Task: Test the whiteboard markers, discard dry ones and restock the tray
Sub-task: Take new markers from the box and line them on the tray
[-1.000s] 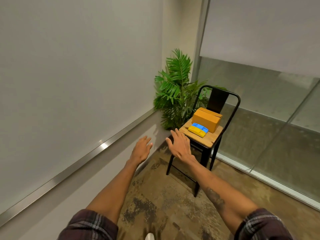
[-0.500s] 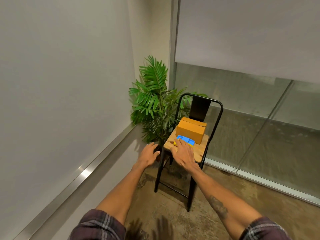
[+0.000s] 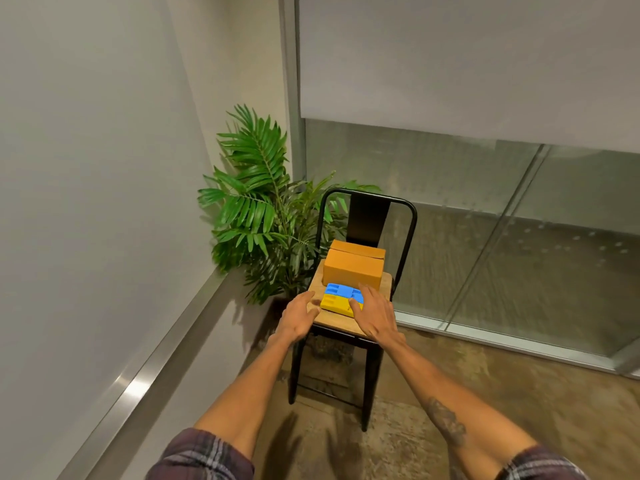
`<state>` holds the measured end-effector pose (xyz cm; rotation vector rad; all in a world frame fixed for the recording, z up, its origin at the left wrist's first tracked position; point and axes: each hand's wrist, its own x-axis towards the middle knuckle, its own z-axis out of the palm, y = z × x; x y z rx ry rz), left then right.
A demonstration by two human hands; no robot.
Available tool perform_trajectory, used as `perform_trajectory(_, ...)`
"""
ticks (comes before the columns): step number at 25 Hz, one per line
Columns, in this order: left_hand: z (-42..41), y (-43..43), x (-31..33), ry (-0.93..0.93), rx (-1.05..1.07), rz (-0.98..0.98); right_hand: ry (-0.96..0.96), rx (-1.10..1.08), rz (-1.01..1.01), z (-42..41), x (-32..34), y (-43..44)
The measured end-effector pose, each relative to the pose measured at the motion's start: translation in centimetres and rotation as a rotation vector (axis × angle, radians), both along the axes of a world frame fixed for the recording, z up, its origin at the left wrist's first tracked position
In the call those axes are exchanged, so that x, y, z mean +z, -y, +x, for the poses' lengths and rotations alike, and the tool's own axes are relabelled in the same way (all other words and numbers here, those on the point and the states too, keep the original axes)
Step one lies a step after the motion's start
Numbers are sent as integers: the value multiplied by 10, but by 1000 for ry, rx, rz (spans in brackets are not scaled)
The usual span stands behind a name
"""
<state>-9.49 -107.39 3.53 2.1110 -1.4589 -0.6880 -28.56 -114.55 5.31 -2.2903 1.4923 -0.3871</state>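
Head view: both hands have closed in; right hand (image 3: 375, 315), fingers straight, now covers the right end of the blue-and-yellow pack (image 3: 337, 296) on the chair (image 3: 332, 323); left hand (image 3: 298, 315), open, hovers just left; pickup for restocking looks imminent.

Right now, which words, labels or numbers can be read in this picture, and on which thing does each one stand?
No text can be read.
blue and yellow pack: dark marks on top, too blurred to read.
cardboard box: no print shows on its visible sides.
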Motion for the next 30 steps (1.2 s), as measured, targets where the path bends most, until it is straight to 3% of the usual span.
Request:
perform_trajectory(10, 8, 151, -9, -96, 12, 105, -25, 2, 90, 17, -24, 155)
perform_trajectory(17, 10, 246, -12, -174, 102, 182, -18, 16, 256, 22, -44, 253)
perform_trajectory(26, 26, 302, -40, -222, 241, 221, 155, -306, 403, 24, -70, 304)
perform_trajectory(30, 34, 320, -48, -297, 281, 263, 122, -421, 390, 33, -69, 310)
